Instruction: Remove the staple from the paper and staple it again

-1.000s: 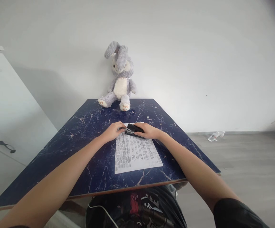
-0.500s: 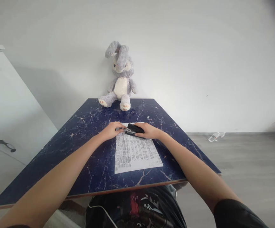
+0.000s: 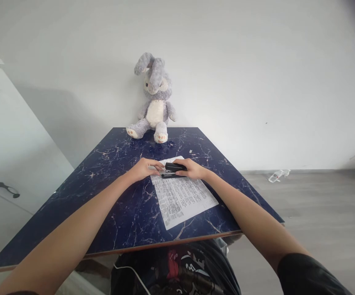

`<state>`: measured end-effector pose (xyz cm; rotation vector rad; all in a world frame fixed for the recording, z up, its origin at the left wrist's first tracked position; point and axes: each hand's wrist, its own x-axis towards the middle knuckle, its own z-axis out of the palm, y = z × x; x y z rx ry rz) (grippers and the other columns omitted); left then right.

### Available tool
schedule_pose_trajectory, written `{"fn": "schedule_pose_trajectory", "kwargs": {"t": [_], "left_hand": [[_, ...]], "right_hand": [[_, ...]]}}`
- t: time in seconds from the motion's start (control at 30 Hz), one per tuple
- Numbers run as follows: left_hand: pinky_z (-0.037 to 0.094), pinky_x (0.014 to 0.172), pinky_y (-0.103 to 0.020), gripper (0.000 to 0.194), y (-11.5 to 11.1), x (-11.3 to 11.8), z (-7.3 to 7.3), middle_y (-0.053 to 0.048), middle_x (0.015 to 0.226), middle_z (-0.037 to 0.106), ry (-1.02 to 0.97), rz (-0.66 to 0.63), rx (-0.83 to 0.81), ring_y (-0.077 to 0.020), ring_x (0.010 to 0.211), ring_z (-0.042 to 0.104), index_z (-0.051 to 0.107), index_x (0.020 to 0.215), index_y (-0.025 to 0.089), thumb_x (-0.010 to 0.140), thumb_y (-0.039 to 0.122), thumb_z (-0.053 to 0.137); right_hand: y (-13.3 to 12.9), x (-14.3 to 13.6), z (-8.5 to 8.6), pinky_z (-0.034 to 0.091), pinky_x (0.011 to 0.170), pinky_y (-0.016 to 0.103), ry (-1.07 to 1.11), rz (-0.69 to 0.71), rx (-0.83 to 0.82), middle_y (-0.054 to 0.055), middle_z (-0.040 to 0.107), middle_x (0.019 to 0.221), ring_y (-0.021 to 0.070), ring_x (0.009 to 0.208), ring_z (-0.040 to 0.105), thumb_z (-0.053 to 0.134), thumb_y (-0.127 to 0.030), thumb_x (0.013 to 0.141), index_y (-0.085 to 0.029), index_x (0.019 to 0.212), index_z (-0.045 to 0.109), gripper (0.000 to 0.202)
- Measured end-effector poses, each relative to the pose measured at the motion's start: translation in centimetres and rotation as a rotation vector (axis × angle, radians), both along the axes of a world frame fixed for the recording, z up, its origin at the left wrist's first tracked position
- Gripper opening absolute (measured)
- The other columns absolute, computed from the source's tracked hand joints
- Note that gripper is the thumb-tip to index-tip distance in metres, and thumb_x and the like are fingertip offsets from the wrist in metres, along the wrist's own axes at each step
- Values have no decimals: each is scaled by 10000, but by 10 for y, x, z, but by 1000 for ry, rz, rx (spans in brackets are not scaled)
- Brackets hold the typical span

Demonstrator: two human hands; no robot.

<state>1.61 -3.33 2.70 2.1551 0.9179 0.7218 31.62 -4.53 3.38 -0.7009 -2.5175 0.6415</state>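
Note:
A black stapler [image 3: 175, 167] is gripped in my right hand [image 3: 192, 169], its jaw end pointing left over the top part of a printed sheet of paper [image 3: 186, 198]. My left hand [image 3: 143, 169] is at the sheet's upper left corner, with thumb and fingers closed around the paper's edge beside the stapler's front end. My fingers partly hide that corner and the stapler's tip. The sheet lies askew on the dark blue marble-patterned table [image 3: 128, 217].
A grey plush rabbit [image 3: 155, 98] sits at the table's far edge against the wall. Near it lies a tiny white scrap [image 3: 191, 151]. A white cabinet [image 3: 14, 135] stands to the left. Clear plastic [image 3: 278, 175] lies on the floor at right.
The sheet has turned, its near end swinging to the right. The stapler sits a little more level, its upper arm lower on the left. Both hands stay nearly in place.

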Motion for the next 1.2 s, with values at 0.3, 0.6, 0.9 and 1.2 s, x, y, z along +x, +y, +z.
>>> {"fn": "schedule_pose_trajectory", "kwargs": {"t": [0.3, 0.6, 0.9, 1.2], "left_hand": [[534, 933, -349, 338, 9, 7, -2, -48, 978, 817, 43, 3, 132, -260, 952, 741, 823, 1009, 213, 704, 353, 861], [566, 851, -370, 502, 23, -21, -11, -117, 1026, 798, -231, 201, -34, -234, 881, 728, 765, 1058, 180, 902, 650, 683], [532, 733, -334, 552, 22, -7, -14, -104, 969, 780, -252, 177, -10, -216, 818, 697, 770, 1027, 185, 932, 701, 597], [501, 669, -304, 472, 27, -17, -12, -91, 885, 749, -422, 333, 20, -182, 714, 661, 755, 956, 175, 926, 632, 644]], "right_hand": [[-7, -26, -4, 448, 762, 300, 45, 26, -30, 45, 688, 992, 206, 847, 622, 644, -426, 1005, -177, 1170, 616, 300], [-30, 11, 22, 439, 731, 328, -191, -116, -144, 82, 636, 1046, 218, 844, 571, 606, -437, 1016, -188, 1086, 543, 266], [-27, 115, -9, 563, 923, 438, 294, -558, -268, 143, 644, 1252, 298, 1145, 629, 284, -768, 1055, -207, 1256, 625, 686], [66, 41, -35, 128, 1311, 565, -395, -544, -15, 241, 216, 1715, 361, 1616, 166, 397, -587, 1091, -74, 1623, 398, 739]]}}
